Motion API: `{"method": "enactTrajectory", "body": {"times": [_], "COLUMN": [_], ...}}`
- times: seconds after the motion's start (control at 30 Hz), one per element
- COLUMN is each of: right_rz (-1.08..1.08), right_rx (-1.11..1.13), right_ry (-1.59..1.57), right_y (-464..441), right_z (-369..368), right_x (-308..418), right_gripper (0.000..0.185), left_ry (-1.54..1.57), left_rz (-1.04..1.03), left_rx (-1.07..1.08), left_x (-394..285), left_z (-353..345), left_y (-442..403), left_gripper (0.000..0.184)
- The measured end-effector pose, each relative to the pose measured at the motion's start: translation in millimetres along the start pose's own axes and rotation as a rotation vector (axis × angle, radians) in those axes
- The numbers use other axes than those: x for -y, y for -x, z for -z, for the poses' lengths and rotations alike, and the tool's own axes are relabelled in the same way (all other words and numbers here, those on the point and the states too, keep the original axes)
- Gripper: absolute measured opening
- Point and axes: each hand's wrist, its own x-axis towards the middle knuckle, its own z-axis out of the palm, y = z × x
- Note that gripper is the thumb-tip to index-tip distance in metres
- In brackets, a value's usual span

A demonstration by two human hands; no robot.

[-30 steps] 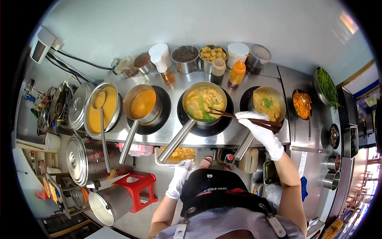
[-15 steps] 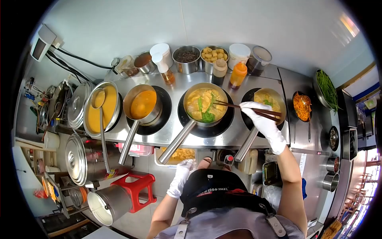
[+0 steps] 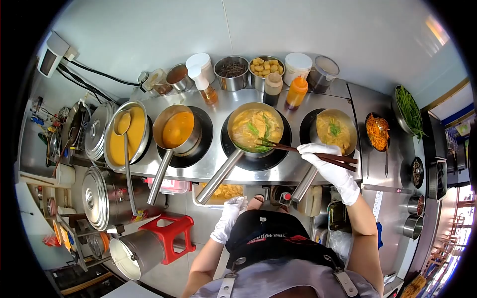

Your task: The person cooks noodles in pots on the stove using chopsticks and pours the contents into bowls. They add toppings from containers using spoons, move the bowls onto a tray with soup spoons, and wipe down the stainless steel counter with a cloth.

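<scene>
The right hand (image 3: pixel 325 161), gloved, grips 2 chopsticks (image 3: pixel 285 147), their tips among the greens at the near right of the middle pot (image 3: pixel 220 178). Stirring seems the step in hand; the next move probably calls for a steady grip, tips inside the rim. The left hand (image 3: pixel 227 218) hangs near the apron (image 3: pixel 268 226), fingers loosely curled; I cannot tell whether it holds anything. On the steel counter (image 3: pixel 293 114), 2 more handled pots flank it, left (image 3: pixel 161 178) and right (image 3: pixel 304 184). A pale wall (image 3: pixel 149 39) stands far; a red stool (image 3: pixel 169 223), near left.
</scene>
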Motion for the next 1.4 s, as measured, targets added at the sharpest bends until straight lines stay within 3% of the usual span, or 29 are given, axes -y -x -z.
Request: {"method": "enactTrajectory", "body": {"times": [0.1,0.2,0.33,0.43,0.57,0.73,0.8,0.93,1.03,1.2,1.37,1.4], "right_rz": [0.148,0.023,0.17,0.022,0.003,0.145,0.132,0.125,0.301,0.195,0.085,0.203], "right_rx": [-0.079,-0.102,0.043,-0.075,-0.037,-0.191,-0.124,-0.137,-0.179,-0.2,-0.519,-0.583], "right_ry": [0.03,-0.032,-0.029,-0.068,-0.004,0.091,0.012,-0.125,-0.035,-0.192,-0.157,-0.213], "right_y": [0.1,-10.4,1.1,-2.3,5.2,0.9,-1.3,25.6,57.8,91.7,133.4,142.1], "right_z": [9.5,-1.6,-12.1,2.9,9.0,16.7,9.8,-2.5,-4.9,1.5,54.1,68.8], "right_x": [8.6,-10.0,-26.4,-28.6,-2.2,4.9,-25.3,-26.0,-13.3,-19.5,3.5,-8.0], "right_gripper": [0.012,0.012,0.012,0.012,0.011,0.009,0.01,0.013,0.015,0.016,0.016,0.017], "left_ry": [-0.012,-0.051,-0.063,-0.079,-0.087,-0.095,-0.122,-0.155,-0.171,-0.182,-0.22,-0.243], "left_rz": [-0.017,-0.018,0.019,0.021,0.019,0.019,0.005,-0.009,-0.019,-0.053,-0.082,-0.091], "left_rx": [-0.003,0.004,-0.005,-0.003,-0.004,0.008,0.014,0.074,0.113,0.122,0.116,0.112], "left_x": [2.5,13.1,17.9,14.5,8.8,12.8,17.6,12.8,7.2,1.5,-0.2,-1.8], "left_z": [1.8,7.5,8.2,6.6,2.4,0.8,3.0,5.0,3.1,-11.0,-34.7,-39.5], "left_y": [1.9,-3.2,-6.8,-5.3,-2.1,-9.0,-16.1,-20.2,-23.0,-26.3,-25.9,-23.0], "left_gripper": [0.023,0.023,0.024,0.025,0.025,0.026,0.026,0.031,0.031,0.028,0.027,0.027]}}
